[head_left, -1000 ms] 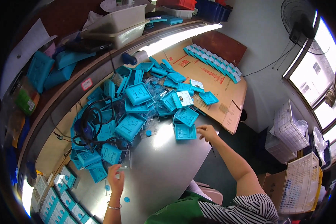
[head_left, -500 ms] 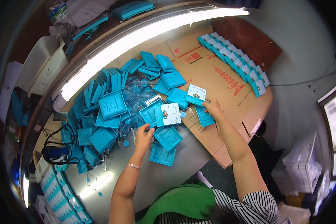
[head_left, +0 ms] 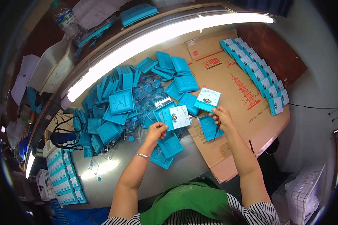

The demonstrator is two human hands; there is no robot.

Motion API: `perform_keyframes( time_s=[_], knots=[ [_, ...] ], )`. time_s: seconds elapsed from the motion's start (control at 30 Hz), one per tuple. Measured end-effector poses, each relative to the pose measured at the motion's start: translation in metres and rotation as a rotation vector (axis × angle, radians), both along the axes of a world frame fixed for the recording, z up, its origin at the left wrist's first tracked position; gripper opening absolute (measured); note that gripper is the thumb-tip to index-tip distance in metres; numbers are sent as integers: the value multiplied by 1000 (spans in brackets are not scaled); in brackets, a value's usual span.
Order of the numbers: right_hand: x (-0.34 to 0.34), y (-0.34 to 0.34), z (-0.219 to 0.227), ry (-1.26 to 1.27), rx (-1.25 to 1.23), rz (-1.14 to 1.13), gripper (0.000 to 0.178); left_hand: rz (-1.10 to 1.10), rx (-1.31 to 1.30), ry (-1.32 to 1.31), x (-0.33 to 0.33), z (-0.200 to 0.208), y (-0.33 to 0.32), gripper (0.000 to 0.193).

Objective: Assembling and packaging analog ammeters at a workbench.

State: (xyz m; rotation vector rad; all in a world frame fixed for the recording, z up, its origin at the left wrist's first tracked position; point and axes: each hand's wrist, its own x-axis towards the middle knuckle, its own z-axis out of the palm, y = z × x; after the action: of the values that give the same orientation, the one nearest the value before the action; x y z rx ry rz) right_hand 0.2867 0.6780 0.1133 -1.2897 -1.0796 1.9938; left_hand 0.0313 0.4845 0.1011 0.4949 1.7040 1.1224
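Note:
My left hand point(head_left: 157, 132) pinches the teal edge of a dial meter point(head_left: 180, 117) with a white scale face and a small metal mechanism. This meter is over a group of open teal cases point(head_left: 170, 144). My right hand point(head_left: 223, 117) is closed, its fingertips at the lower corner of a second dial meter point(head_left: 209, 96) of the same kind, which is tilted. A thin dark tool point(head_left: 216, 130), perhaps a screwdriver, sticks down from the right hand over another teal case point(head_left: 207, 124).
Teal cases point(head_left: 121, 101) and clear plastic covers point(head_left: 148, 87) are heaped left of centre. Rows of finished-looking meters stand on the cardboard point(head_left: 229, 93) at far right point(head_left: 264, 82) and at near left point(head_left: 60, 176). A lit tube lamp point(head_left: 169, 35) crosses above the bench.
My left hand has moved in to the left meter and closed on its edge. The dark tool now shows under my right hand. The whole view has shifted slightly.

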Motion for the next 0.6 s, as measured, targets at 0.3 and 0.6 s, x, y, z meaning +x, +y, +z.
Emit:
perform_keyframes(
  time_s=[0.3, 0.6],
  knots=[
    [-27, -136, 37, -110, -1, 642, 18, 523, 543, -393, -22, -2, -148, 13],
    [-144, -244, -16, -150, -119, 734, 34, 1159, 492, -443, -34, -117, -292, 25]
  ],
)
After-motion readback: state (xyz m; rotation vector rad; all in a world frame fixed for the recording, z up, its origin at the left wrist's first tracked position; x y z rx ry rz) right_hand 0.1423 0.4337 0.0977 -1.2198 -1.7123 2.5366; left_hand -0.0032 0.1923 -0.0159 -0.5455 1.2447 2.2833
